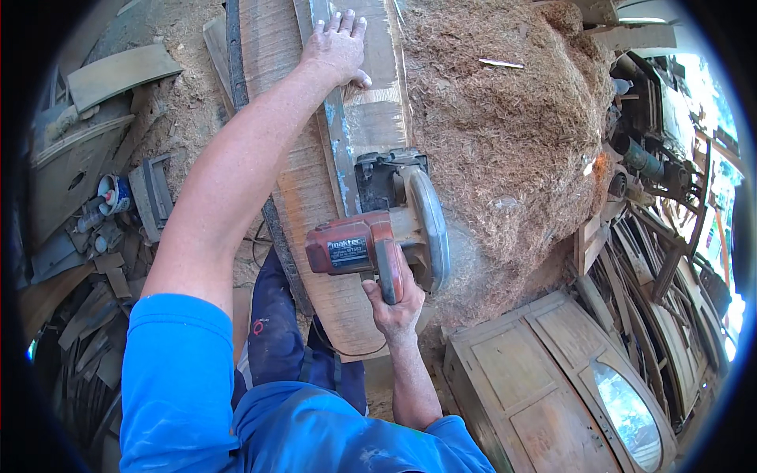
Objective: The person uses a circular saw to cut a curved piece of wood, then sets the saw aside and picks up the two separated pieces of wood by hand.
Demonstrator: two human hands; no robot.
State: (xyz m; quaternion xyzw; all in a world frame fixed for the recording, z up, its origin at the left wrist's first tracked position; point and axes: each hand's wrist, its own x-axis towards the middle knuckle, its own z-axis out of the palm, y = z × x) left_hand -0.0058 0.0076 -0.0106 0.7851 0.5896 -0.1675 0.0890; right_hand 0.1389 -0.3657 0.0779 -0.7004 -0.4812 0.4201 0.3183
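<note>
Sawdust [505, 173] heaps right of the plank [339, 323]; astride the plank's right edge, the probably heavy circular saw [381, 227] is best held by the rear handle [388, 272] the right hand [402, 306] grasps. Left hand [339, 57] lies flat farther up.

Saw [351, 246]: on the board [276, 87]
Guide strip [337, 150]: along the board
Sawdust heap [505, 150]: right of board
Cabinet [512, 355]: nearer, right
Far left: probably offcuts [96, 323]
</note>
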